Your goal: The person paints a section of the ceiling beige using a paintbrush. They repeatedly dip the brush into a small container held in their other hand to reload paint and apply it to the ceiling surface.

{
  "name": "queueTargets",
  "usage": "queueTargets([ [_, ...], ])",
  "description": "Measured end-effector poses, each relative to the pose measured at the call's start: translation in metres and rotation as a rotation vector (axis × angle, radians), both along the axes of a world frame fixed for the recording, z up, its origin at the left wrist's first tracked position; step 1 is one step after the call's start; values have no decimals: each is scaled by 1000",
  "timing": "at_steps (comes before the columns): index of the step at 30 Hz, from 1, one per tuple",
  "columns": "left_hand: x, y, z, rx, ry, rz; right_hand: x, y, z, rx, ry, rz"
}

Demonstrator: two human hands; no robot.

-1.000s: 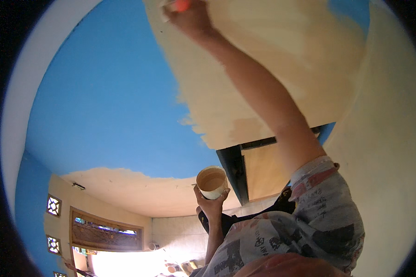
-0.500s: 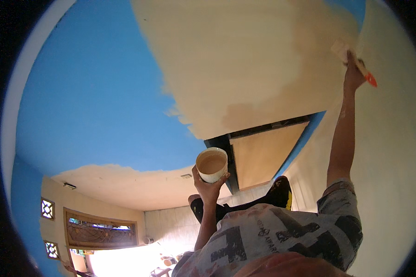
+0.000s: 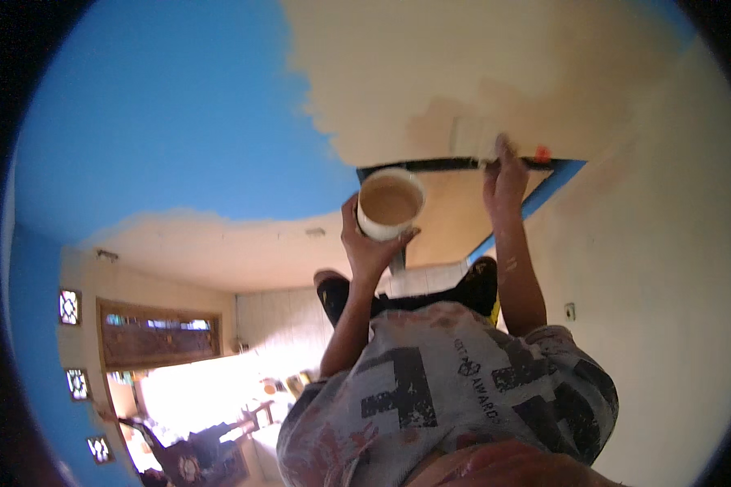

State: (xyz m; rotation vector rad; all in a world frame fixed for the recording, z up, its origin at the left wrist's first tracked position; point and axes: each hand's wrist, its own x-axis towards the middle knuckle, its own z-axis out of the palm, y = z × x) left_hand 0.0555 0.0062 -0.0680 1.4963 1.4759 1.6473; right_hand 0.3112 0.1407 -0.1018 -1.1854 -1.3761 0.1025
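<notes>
My left hand (image 3: 369,246) is raised and grips a white cup (image 3: 390,204) of beige paint from below. My right hand (image 3: 503,175) is just right of the cup, closed around a paintbrush (image 3: 473,138) with an orange handle end. The bristles press against the beige-painted surface (image 3: 463,65) overhead, just above the dark frame (image 3: 418,166) of an opening. The cup and brush are about a hand's width apart.
The unpainted surface (image 3: 162,105) on the left is bright blue. A blue strip (image 3: 548,188) borders the opening on the right. A pale wall (image 3: 666,284) rises at right. Below left are a window (image 3: 158,333), small patterned vents (image 3: 70,306) and furniture in a bright room.
My right hand swept the brush from upper left to far right, then back down beside the opening's frame. The cup in my left hand moved up and a little right.
</notes>
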Motion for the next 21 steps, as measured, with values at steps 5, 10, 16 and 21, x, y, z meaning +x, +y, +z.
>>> queueTargets([
  [5, -1, -7, 10, 78, -23, 32, -44, -49, 129, 41, 724, 708],
  [10, -4, -9, 19, 171, -4, 51, -72, -71, 157, -247, 179, 870],
  [16, -12, -8, 24, 268, -22, 55, -108, -59, 158, 135, -261, 953],
  [21, -20, -10, 29, 248, 67, 88, -119, -57, 170, 186, -468, 949],
])
